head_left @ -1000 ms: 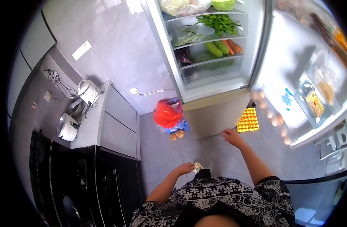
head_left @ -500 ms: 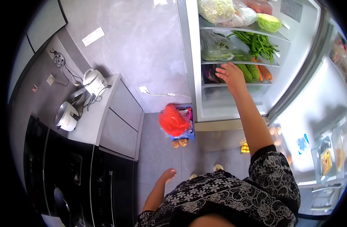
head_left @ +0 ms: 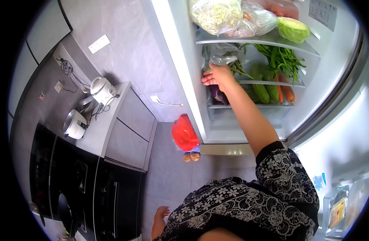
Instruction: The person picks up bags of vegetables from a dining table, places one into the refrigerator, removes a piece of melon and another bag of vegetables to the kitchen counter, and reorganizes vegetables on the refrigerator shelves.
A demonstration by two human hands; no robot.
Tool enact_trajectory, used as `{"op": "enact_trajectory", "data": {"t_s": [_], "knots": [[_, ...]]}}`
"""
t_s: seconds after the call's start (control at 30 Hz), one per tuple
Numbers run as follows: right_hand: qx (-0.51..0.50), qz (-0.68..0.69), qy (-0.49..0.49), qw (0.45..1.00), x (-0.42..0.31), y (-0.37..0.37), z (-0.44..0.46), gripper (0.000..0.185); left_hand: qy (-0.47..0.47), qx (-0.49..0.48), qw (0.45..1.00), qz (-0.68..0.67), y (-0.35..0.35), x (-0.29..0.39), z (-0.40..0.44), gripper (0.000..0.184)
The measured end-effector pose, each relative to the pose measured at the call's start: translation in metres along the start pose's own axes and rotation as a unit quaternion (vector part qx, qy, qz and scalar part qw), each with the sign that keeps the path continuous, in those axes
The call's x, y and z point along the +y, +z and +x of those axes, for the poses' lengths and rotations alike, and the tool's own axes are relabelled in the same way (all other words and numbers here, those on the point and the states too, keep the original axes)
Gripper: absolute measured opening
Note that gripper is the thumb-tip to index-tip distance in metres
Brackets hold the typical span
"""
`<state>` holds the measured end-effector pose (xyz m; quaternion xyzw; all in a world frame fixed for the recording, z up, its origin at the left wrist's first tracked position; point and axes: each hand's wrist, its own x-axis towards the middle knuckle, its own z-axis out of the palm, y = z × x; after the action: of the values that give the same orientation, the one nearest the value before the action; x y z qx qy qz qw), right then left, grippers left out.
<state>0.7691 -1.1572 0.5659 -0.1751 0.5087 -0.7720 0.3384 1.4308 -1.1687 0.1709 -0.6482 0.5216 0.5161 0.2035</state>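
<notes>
Currently, the right hand (head_left: 218,76) is inside the refrigerator (head_left: 333,48), at the clear bag of greens (head_left: 223,52) on the left of a middle shelf. Its fingers are partly bent, thumb apart from them; cannot tell whether they grip the plastic. A dark purple eggplant (head_left: 218,96) lies just below this hand; cucumbers (head_left: 260,92) and carrots (head_left: 289,94) lie to its right, green peppers (head_left: 281,58) above those. Left hand (head_left: 162,212) hangs low beside the patterned shirt (head_left: 232,201), fingers loosely curled, half open, nothing seen in it.
</notes>
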Motion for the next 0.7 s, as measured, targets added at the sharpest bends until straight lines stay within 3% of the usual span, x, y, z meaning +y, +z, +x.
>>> {"op": "enact_trajectory", "data": {"t_s": [0.1,0.27,0.3,0.33,0.4,0.43,0.53,0.6,0.67,0.7], "knots": [[-0.024,-0.123,-0.012,0.992,-0.039,-0.003,0.006,0.042,0.076,-0.021,0.993,0.086,0.011,0.030,0.006,0.016],[-0.073,-0.164,-0.055,0.982,-0.090,-0.047,0.044,0.033,0.246,-0.029,0.960,0.133,0.038,0.143,-0.031,0.016],[-0.107,-0.044,-0.119,0.986,-0.098,-0.056,0.047,0.033,0.256,-0.022,0.960,0.116,0.044,0.167,-0.052,0.016],[-0.106,-0.045,-0.119,0.986,-0.099,-0.060,0.042,0.033,0.218,0.004,0.975,0.043,0.051,0.187,-0.075,0.016],[-0.024,0.051,-0.181,0.982,-0.099,-0.071,0.035,0.034,0.231,-0.015,0.970,0.071,0.060,0.179,-0.042,0.018],[-0.033,0.136,-0.170,0.975,-0.096,-0.092,0.053,0.032,0.246,-0.033,0.962,0.118,0.065,0.164,-0.004,0.020],[0.031,0.148,-0.185,0.971,-0.103,-0.108,0.037,0.031,0.311,-0.066,0.900,0.297,0.085,0.126,0.096,0.027],[0.004,0.147,-0.233,0.961,-0.106,-0.124,0.035,0.027,0.310,-0.056,0.904,0.290,0.085,0.122,0.095,0.027],[0.112,0.119,-0.188,0.968,-0.113,-0.124,0.019,0.029,0.302,-0.034,0.912,0.276,0.086,0.115,0.089,0.029],[0.112,0.118,-0.187,0.969,-0.109,-0.132,0.023,0.029,0.298,-0.023,0.915,0.270,0.085,0.112,0.086,0.030]]}}
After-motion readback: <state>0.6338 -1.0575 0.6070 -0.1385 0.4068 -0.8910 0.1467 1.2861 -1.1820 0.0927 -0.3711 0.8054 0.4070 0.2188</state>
